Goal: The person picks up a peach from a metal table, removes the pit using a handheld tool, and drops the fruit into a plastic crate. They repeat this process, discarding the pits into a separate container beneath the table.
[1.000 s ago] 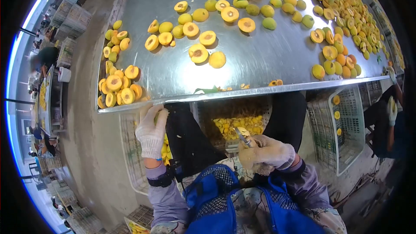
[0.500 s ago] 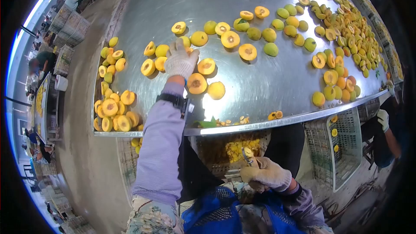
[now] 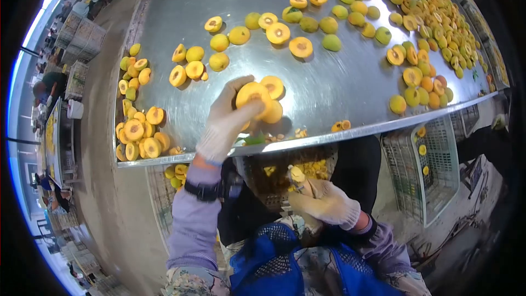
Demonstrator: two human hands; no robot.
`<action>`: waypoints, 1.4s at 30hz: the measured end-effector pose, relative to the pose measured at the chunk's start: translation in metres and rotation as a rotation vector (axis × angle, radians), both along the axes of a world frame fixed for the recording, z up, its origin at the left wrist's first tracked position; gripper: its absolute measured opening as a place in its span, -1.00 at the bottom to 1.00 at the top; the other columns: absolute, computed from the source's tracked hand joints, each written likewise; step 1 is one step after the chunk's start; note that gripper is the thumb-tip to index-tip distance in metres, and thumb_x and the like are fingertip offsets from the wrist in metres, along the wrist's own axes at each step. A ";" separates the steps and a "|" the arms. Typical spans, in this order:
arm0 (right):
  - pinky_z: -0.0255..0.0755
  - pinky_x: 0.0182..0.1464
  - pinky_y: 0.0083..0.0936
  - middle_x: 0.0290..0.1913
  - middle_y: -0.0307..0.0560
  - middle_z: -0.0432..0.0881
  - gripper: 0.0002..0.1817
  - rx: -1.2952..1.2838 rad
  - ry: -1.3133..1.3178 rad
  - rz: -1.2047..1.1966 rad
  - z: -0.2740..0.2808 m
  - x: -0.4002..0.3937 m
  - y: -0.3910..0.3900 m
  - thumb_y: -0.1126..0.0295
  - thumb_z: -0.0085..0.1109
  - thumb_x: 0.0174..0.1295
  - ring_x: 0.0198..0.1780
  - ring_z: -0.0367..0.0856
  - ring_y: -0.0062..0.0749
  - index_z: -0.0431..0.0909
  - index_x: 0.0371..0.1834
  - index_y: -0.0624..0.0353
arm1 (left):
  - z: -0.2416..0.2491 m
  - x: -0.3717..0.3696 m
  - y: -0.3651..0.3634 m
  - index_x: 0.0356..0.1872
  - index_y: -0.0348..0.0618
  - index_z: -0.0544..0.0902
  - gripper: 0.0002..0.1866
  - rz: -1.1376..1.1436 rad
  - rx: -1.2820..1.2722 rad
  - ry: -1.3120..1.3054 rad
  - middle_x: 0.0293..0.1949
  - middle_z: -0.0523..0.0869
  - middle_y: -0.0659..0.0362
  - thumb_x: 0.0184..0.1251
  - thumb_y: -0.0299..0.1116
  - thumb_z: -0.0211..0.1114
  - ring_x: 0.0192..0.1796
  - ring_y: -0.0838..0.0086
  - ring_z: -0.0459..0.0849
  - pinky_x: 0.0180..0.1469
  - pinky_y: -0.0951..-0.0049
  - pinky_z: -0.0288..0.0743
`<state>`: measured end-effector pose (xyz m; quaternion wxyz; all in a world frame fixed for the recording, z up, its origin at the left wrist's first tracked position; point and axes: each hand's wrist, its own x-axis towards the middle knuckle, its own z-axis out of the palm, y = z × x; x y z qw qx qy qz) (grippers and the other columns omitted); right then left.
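My gloved left hand [image 3: 223, 120] is closed on a halved yellow peach [image 3: 253, 96], cut face up with a brown centre, just above the metal table near its front edge. Right behind it lie another peach half [image 3: 272, 87] and a rounded peach piece [image 3: 273, 113], partly covered. In front of my lap, my gloved right hand [image 3: 326, 204] grips a short metal pitting tool [image 3: 298, 180]. Pale yellow flesh clings to the tool's tip, and the fingers hide its handle. Below the tool, a crate [image 3: 257, 178] holds yellow scraps.
Loose peaches [image 3: 239, 35] spread across the metal table [image 3: 181, 22]. One pile [image 3: 139, 134] sits at its left corner, a large heap [image 3: 438, 27] at the right. Plastic crates [image 3: 422, 170] stand beneath the front edge. Another person's dark-clothed limb [image 3: 476, 145] shows at right.
My left hand has come back from among the peaches toward me, taking hold of a peach half. My right hand has shifted slightly left and up with the tool. The view has tilted slightly.
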<state>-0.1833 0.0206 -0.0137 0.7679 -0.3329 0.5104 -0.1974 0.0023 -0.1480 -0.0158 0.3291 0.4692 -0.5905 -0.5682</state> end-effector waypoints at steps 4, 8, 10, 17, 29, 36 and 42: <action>0.34 -0.40 -0.34 -0.56 -0.05 0.44 -0.79 -0.387 0.211 0.042 -0.002 0.014 0.007 0.21 0.05 0.30 -0.52 0.46 -0.16 0.44 -0.38 0.09 | 0.043 -0.004 0.070 0.18 -0.27 0.48 -0.46 -0.421 -0.140 -0.212 -0.02 0.64 0.12 0.18 -0.32 0.37 0.04 0.44 0.61 0.12 0.41 0.48; 0.38 -0.38 -0.38 -0.59 -0.12 0.48 -0.80 -0.468 0.274 0.025 0.008 0.019 0.022 0.21 0.06 0.30 -0.52 0.49 -0.26 0.47 -0.36 0.07 | 0.018 0.000 0.095 0.11 -0.23 0.49 -0.55 0.011 0.022 -0.106 -0.06 0.62 0.14 0.20 -0.34 0.32 0.01 0.44 0.61 0.07 0.43 0.49; 0.40 -0.38 -0.43 -0.59 -0.18 0.51 -0.81 -0.281 0.227 -0.065 0.036 0.017 0.027 0.20 0.09 0.30 -0.52 0.53 -0.34 0.48 -0.37 0.06 | 0.017 0.001 0.103 0.07 -0.20 0.49 -0.61 0.107 0.296 0.394 -0.07 0.60 0.12 0.21 -0.35 0.23 -0.02 0.47 0.60 0.02 0.46 0.49; 0.43 -0.36 -0.47 -0.59 -0.21 0.54 -0.77 -0.349 0.200 -0.067 0.041 0.021 0.038 0.16 0.14 0.29 -0.50 0.56 -0.40 0.50 -0.39 0.05 | 0.024 -0.017 0.141 0.22 -0.37 0.40 -0.49 0.094 0.328 0.595 0.08 0.59 -0.16 0.40 -0.18 0.01 0.08 0.16 0.63 0.10 0.25 0.57; 0.41 -0.41 -0.51 -0.58 -0.23 0.56 -0.71 -0.345 0.191 -0.058 0.040 0.019 0.057 0.11 0.15 0.31 -0.51 0.57 -0.48 0.53 -0.37 0.12 | 0.047 -0.037 0.169 0.07 -0.44 0.54 -0.50 0.099 -0.007 0.464 -0.06 0.67 -0.12 0.53 -0.10 -0.03 -0.08 0.22 0.70 0.03 0.30 0.59; 0.26 -0.61 -0.66 -0.69 -0.28 0.47 -0.70 -0.108 -0.329 -0.036 0.046 0.004 0.053 0.19 0.13 0.31 -0.67 0.44 -0.64 0.50 -0.48 0.16 | 0.066 -0.029 0.156 -0.06 -0.35 0.65 -0.74 -0.074 -0.076 0.193 -0.11 0.72 -0.01 0.41 -0.42 0.08 -0.12 0.39 0.72 -0.07 0.45 0.58; 0.20 -0.65 -0.66 -0.64 -0.29 0.47 -0.73 0.037 -0.492 0.001 0.035 -0.003 0.056 0.22 0.17 0.30 -0.66 0.40 -0.67 0.52 -0.48 0.15 | 0.065 -0.032 0.149 -0.17 -0.27 0.68 -0.80 -0.140 -0.663 -0.037 -0.20 0.74 -0.02 0.29 -0.42 0.16 -0.21 0.20 0.75 -0.14 0.39 0.61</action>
